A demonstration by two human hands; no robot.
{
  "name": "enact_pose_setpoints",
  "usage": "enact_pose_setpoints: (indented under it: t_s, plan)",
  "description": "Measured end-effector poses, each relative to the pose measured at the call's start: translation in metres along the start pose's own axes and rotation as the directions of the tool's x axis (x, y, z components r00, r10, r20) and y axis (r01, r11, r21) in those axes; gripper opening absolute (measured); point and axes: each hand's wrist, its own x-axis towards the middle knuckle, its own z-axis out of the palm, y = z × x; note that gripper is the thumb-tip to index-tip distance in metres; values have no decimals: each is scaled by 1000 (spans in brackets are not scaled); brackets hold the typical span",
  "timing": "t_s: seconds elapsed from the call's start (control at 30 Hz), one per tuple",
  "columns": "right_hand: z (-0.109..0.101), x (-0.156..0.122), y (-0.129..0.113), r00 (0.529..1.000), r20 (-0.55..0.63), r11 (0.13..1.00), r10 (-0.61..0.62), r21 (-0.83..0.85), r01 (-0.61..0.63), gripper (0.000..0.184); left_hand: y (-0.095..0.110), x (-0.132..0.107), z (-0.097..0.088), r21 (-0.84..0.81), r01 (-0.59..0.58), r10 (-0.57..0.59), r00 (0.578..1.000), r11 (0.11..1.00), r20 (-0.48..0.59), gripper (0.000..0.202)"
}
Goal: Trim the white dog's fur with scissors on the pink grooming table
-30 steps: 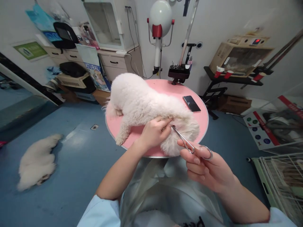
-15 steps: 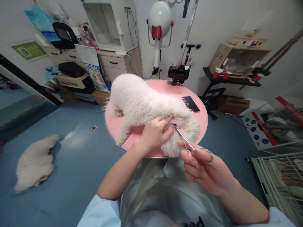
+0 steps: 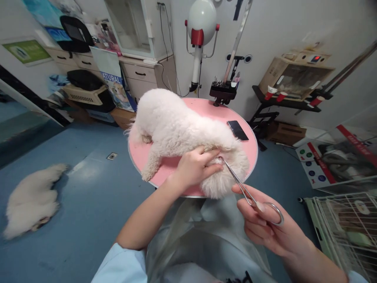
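A fluffy white dog (image 3: 176,122) lies on the round pink grooming table (image 3: 200,105), its head toward the right front edge. My left hand (image 3: 196,167) holds the dog's ear, with thumb and fingers to either side of the pinkish ear opening (image 3: 219,159). In my right hand (image 3: 262,216) is a pair of metal hemostat forceps (image 3: 240,184), a finger loop around the thumb. The forceps' tips point into the ear area, and a small pale bit shows there that I cannot make out clearly.
A phone (image 3: 237,130) lies on the table behind the dog's head. A tool holder (image 3: 223,92) is clamped at the back edge, near a white dryer (image 3: 202,23). Another white dog (image 3: 32,200) lies on the floor at left. A wire cage (image 3: 344,220) stands at right.
My right hand has drawn back down and to the right with the forceps, showing more of their length. My left thumb and fingers have shifted slightly at the ear. The view has tilted a little.
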Motion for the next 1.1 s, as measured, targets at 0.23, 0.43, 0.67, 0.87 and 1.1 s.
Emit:
enact_pose_setpoints:
  t_s: [0.23,0.43,0.67,0.87,1.1]
  plan:
    - [-6,1,-6,999,7,996,38,-86,-37,40,2,1,-2,-15,13,-13,1000,1000,7,42]
    - [-11,3,-9,998,37,987,56,-156,-49,34,3,0,-4,-18,19,-19,1000,1000,3,39]
    - [-13,5,-7,998,26,972,53,-232,-45,35,2,0,-3,-14,3,-3,1000,1000,5,42]
    - [-12,5,-4,999,40,971,22,-240,-12,34,3,-1,-2,-12,15,-15,1000,1000,10,40]
    - [-19,0,-2,991,91,980,101,-182,-83,39,2,-1,-3,-16,13,-12,1000,1000,28,41]
